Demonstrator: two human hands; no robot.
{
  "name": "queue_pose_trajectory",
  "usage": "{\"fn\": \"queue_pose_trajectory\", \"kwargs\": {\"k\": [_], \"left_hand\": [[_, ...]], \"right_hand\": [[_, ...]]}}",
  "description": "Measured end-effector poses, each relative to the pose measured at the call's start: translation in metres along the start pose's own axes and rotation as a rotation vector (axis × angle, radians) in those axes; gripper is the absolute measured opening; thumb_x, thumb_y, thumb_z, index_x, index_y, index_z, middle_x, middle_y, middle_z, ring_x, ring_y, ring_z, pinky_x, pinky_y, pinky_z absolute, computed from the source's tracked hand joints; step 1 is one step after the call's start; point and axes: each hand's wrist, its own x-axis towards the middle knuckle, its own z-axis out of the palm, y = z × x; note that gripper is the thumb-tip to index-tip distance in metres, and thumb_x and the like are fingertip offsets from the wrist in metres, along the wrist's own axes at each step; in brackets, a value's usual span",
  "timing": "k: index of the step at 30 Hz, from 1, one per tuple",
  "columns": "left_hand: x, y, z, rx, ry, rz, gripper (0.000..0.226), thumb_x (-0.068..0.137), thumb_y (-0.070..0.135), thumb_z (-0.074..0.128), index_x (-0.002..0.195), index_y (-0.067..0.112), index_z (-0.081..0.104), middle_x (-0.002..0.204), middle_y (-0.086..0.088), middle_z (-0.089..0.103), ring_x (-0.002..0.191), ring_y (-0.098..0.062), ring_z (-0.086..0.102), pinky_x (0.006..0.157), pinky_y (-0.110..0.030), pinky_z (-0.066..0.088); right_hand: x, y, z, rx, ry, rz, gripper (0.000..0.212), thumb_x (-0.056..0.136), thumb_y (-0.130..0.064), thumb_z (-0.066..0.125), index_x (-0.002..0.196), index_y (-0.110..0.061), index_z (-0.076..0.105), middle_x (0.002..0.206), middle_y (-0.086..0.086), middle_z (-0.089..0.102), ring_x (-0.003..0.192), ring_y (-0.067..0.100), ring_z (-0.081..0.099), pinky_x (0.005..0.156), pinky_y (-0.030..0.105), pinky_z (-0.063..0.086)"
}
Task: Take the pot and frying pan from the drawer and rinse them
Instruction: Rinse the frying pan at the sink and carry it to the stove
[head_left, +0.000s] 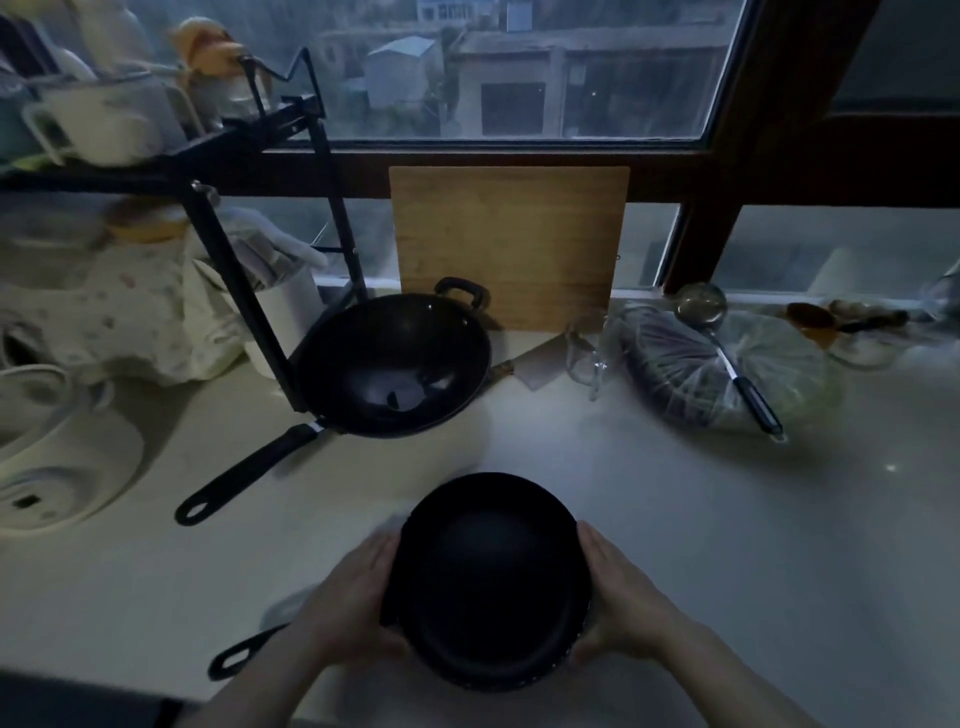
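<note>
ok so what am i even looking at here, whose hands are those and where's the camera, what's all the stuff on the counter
There is no machine here. A person wears a wide-angle camera on the head, looking forward and down, so this single picture shows their own two bare hands from above.

The left hand and the right hand hold a dark round pan by its sides, over the pale counter. A black handle sticks out lower left; whether it belongs to that pan is unclear.

Further back sits a black wok with a long handle. Behind it a wooden cutting board leans against the window. To the right lie a cleaver, a glass, and a ladle resting on bagged food. At the left stands a white cooker and a dish rack.
</note>
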Motion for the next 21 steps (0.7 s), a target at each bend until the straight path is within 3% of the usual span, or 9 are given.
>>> {"fn": "queue_pose_trajectory", "kwargs": {"k": [3,5,8,11,15,17,21], "left_hand": [[0.001,-0.002,0.002,-0.049,0.007,-0.011,0.133,0.05,0.072,0.073,0.15,0.026,-0.001,0.154,0.017,0.003,0.137,0.009,-0.003,0.111,-0.005,-0.002],[0.002,-0.002,0.003,-0.089,-0.022,-0.034,0.138,0.046,0.082,0.069,0.149,0.031,-0.007,0.154,0.021,-0.001,0.141,0.004,0.0,0.113,-0.008,0.003],[0.004,-0.009,0.009,-0.124,-0.048,-0.073,0.14,0.043,0.09,0.062,0.152,0.032,-0.004,0.158,0.015,0.013,0.143,-0.008,0.021,0.116,-0.027,0.025],[0.004,-0.01,0.009,-0.165,-0.064,-0.096,0.143,0.041,0.084,0.07,0.153,0.03,-0.002,0.154,0.012,0.023,0.139,-0.011,0.029,0.111,-0.031,0.034],[0.004,-0.005,0.008,-0.342,-0.099,-0.16,0.144,0.039,0.06,0.084,0.152,0.031,-0.001,0.141,0.01,0.027,0.135,-0.008,0.027,0.108,-0.02,0.033],[0.005,-0.005,0.01,-0.405,-0.085,-0.156,0.141,0.041,0.057,0.087,0.151,0.036,0.001,0.14,0.012,0.028,0.133,-0.006,0.028,0.107,-0.024,0.037],[0.011,0.001,0.01,-0.413,-0.081,-0.118,0.137,0.044,0.057,0.089,0.149,0.044,0.003,0.143,0.015,0.026,0.132,-0.002,0.029,0.104,-0.027,0.042]], "right_hand": [[0.004,0.007,0.005,0.023,-0.008,0.024,0.161,0.032,-0.082,0.077,0.155,-0.021,-0.006,0.161,-0.01,0.005,0.149,0.007,0.007,0.122,0.029,0.017],[0.004,0.009,0.006,0.037,-0.004,0.038,0.162,0.031,-0.081,0.079,0.155,-0.024,-0.007,0.163,-0.009,0.003,0.15,0.009,0.006,0.121,0.032,0.02],[0.001,0.003,0.002,0.072,-0.008,0.032,0.158,0.038,-0.066,0.086,0.155,-0.023,-0.011,0.163,-0.011,-0.002,0.15,0.008,0.003,0.122,0.027,0.014],[-0.001,0.001,0.001,0.087,-0.031,0.076,0.159,0.039,-0.065,0.084,0.154,-0.017,-0.016,0.164,-0.005,-0.004,0.15,0.012,0.0,0.121,0.027,0.011],[0.002,0.007,0.009,0.162,-0.014,0.142,0.166,0.026,-0.075,0.082,0.154,-0.028,-0.012,0.162,-0.009,0.01,0.149,0.012,0.014,0.118,0.041,0.026],[0.001,0.016,0.016,0.227,0.004,0.122,0.165,0.025,-0.076,0.085,0.155,-0.031,-0.006,0.159,-0.011,0.016,0.147,0.011,0.019,0.116,0.04,0.031],[-0.02,0.008,0.007,0.296,0.071,0.082,0.143,0.038,-0.042,0.096,0.152,-0.032,0.011,0.15,-0.012,0.03,0.14,0.009,0.031,0.112,0.038,0.038]]}}
